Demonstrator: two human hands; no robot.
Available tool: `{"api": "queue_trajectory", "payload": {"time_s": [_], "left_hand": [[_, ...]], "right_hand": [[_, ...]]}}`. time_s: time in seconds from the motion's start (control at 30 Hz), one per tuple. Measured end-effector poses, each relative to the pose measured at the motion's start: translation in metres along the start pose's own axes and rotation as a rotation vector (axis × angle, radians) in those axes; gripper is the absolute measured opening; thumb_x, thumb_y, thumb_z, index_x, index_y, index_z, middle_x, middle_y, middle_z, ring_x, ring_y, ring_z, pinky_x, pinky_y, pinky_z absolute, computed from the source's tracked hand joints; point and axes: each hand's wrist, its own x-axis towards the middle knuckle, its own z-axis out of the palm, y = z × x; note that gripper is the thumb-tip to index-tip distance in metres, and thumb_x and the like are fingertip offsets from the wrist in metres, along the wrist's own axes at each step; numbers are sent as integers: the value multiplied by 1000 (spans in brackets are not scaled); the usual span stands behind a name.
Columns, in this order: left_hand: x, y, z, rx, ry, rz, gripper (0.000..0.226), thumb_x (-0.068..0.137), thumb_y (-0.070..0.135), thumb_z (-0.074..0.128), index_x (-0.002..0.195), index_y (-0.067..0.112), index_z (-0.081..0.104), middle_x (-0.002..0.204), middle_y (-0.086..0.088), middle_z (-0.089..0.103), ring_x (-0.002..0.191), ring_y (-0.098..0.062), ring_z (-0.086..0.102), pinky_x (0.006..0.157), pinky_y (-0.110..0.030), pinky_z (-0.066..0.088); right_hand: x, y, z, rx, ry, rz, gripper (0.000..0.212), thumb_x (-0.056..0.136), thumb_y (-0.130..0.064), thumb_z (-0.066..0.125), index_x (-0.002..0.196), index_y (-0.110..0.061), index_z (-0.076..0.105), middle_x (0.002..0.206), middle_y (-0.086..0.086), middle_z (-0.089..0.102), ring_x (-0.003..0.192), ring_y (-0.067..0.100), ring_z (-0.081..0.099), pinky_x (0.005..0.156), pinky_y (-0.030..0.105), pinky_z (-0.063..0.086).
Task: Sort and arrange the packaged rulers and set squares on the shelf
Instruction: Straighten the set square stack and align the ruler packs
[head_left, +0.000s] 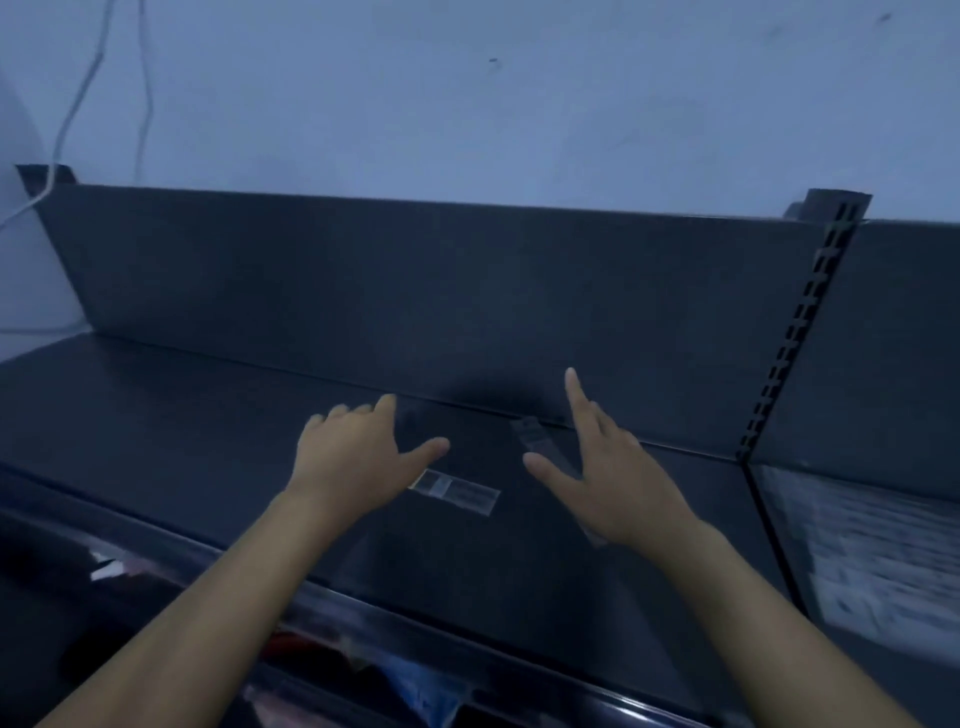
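Observation:
A clear packaged set square or ruler pack (462, 491) lies flat on the dark top shelf (156, 415); it is hard to make out apart from its pale label strip. A second dark strip (540, 441) lies tilted beside it, near the back panel. My left hand (358, 457) hovers over the pack's left edge with its fingers spread and relaxed. My right hand (608, 478) is over the pack's right side, index finger pointing up along the back panel. Neither hand holds anything.
A dark back panel (415, 291) rises behind the shelf, with a slotted upright post (800, 332) at its right. A neighbouring shelf at the right holds a white printed packet (872, 551). Colourful goods (405, 686) show on a lower level. White cables (67, 119) hang at the left wall.

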Motion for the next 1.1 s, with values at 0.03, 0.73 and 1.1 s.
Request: {"api": "queue_trajectory", "payload": {"time_s": [0.03,0.73,1.1], "left_hand": [[7,0,2,0,4,9,85,82,79,31,140,17,37,130,-3,59,121,-27,49,100,-42,36],[120,-25,40,23,-38,305,87,81,79,29,140,17,39,125,-6,61,117,-28,52,95,-40,38],[125,-57,55,-21,-203,653,121,50,91,53,149,29,24,142,5,48,131,-18,40,107,-37,26]], "right_hand": [[4,1,0,3,6,6,90,88,-68,37,140,-42,-31,161,5,7,146,25,16,114,46,27],[72,9,31,-56,75,268,90,88,-61,47,150,-34,-12,153,7,31,133,28,39,99,41,43],[71,-21,51,-57,86,342,103,73,-66,64,149,-42,-1,149,-3,36,133,22,39,95,37,41]]}}
